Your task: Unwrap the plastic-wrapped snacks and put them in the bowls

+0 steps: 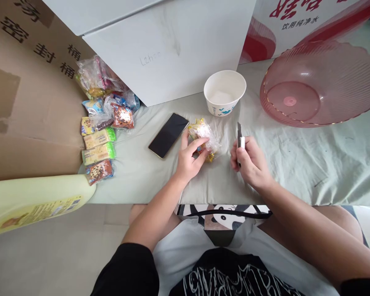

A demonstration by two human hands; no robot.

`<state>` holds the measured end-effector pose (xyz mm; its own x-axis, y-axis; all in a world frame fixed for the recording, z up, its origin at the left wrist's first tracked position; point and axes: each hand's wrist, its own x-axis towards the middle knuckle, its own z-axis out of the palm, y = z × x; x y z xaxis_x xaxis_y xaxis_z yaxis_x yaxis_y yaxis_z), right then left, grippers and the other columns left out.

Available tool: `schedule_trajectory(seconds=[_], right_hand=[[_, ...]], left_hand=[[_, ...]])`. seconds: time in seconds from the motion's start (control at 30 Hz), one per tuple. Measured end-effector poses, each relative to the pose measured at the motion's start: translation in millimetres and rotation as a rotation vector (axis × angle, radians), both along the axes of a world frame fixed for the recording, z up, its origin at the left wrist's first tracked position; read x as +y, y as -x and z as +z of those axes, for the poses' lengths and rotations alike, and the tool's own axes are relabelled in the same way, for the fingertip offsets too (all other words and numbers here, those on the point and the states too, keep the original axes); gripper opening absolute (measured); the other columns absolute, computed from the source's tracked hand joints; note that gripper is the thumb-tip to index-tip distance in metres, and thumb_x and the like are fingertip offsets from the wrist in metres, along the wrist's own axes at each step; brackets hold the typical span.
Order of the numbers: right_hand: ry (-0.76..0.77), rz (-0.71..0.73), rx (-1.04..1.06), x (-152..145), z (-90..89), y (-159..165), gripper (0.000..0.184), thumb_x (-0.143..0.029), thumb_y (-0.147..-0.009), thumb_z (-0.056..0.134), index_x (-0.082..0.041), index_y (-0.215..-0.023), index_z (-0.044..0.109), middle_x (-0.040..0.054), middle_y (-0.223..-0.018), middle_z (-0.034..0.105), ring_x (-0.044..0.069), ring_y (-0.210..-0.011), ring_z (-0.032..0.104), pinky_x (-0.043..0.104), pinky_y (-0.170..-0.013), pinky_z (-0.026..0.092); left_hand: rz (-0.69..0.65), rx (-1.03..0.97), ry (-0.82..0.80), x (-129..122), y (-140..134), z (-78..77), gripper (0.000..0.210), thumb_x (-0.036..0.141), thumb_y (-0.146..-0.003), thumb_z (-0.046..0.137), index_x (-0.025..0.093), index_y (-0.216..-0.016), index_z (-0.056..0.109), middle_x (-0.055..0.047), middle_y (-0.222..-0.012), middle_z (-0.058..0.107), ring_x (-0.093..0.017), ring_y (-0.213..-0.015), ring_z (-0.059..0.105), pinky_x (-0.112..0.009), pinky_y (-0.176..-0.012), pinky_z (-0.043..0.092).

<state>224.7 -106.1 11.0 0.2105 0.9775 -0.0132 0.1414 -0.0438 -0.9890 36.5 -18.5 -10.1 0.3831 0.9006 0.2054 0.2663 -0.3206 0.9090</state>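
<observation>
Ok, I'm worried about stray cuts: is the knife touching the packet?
Apart: the head view shows cloth in the gap between the knife and the packet.

Room lay right of the right hand [250, 163] and between cup [214, 106] and basin [342, 88]; a box [172, 57] blocked beyond the cup.

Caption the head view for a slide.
Left hand on a clear plastic snack packet, right hand holding a utility knife, with a smartphone and white paper bowl nearby.
</observation>
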Motion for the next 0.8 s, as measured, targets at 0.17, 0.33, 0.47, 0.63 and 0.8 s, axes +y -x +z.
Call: schedule_trajectory(seconds=[0.17,0.33,0.47,0.63,0.8], right_hand=[[0.199,0.070,0.219,4.7,13.1,11.6,0.052,-0.072,-0.093,0.054,-0.021,-0.083,0.061,0.0003,-0.066,0.061,0.011,-0.046,0.047,0.027,-0.044,0.040],[0.231,0.093,0.116,8.3,13.3,12.1,0.051,-0.065,-0.094,0.053,-0.020,-0.071,0.061,0.0005,-0.057,0.055,0.013,-0.050,0.050,0.028,-0.051,0.042],[0.230,0.095,-0.072,9.9,16.8,9.9,0.047,-0.058,-0.095,0.052,-0.020,-0.070,0.063,0.0004,-0.057,0.056,0.014,-0.052,0.051,0.029,-0.053,0.039],[0.258,0.254,-0.350,5.2,23.1,-11.4,0.041,-0.047,-0.095,0.050,-0.021,-0.065,0.063,-0.0006,-0.053,0.053,0.014,-0.051,0.048,0.030,-0.053,0.035],[0.222,0.003,-0.731,-5.7,21.6,-45.7,0.030,-0.041,-0.091,0.055,-0.022,-0.077,0.073,0.0022,-0.061,0.061,0.017,-0.056,0.052,0.031,-0.056,0.033]], left_hand=[[-0.029,-0.029,-0.024,-2.9,-4.6,4.9,0.041,0.061,-0.088,0.070,0.025,-0.104,0.081,-0.013,-0.155,0.047,-0.032,-0.125,0.065,-0.052,-0.113,0.051],[-0.072,-0.110,0.016,-7.0,-7.8,3.5,0.035,0.058,-0.089,0.071,0.026,-0.097,0.083,-0.012,-0.155,0.048,-0.028,-0.114,0.071,-0.051,-0.105,0.057],[0.020,-0.088,0.025,-7.4,-7.1,7.5,0.035,0.059,-0.085,0.076,0.025,-0.089,0.080,-0.011,-0.150,0.053,-0.032,-0.130,0.063,-0.050,-0.109,0.054],[0.233,-0.187,-0.025,1.9,-2.2,8.2,0.035,0.056,-0.083,0.079,0.022,-0.090,0.074,-0.011,-0.136,0.056,-0.024,-0.109,0.069,-0.036,-0.091,0.060],[0.182,-0.194,-0.164,1.9,-4.5,-11.3,0.049,0.058,-0.083,0.080,0.028,-0.115,0.057,-0.008,-0.126,0.052,-0.018,-0.102,0.066,-0.030,-0.080,0.060]])
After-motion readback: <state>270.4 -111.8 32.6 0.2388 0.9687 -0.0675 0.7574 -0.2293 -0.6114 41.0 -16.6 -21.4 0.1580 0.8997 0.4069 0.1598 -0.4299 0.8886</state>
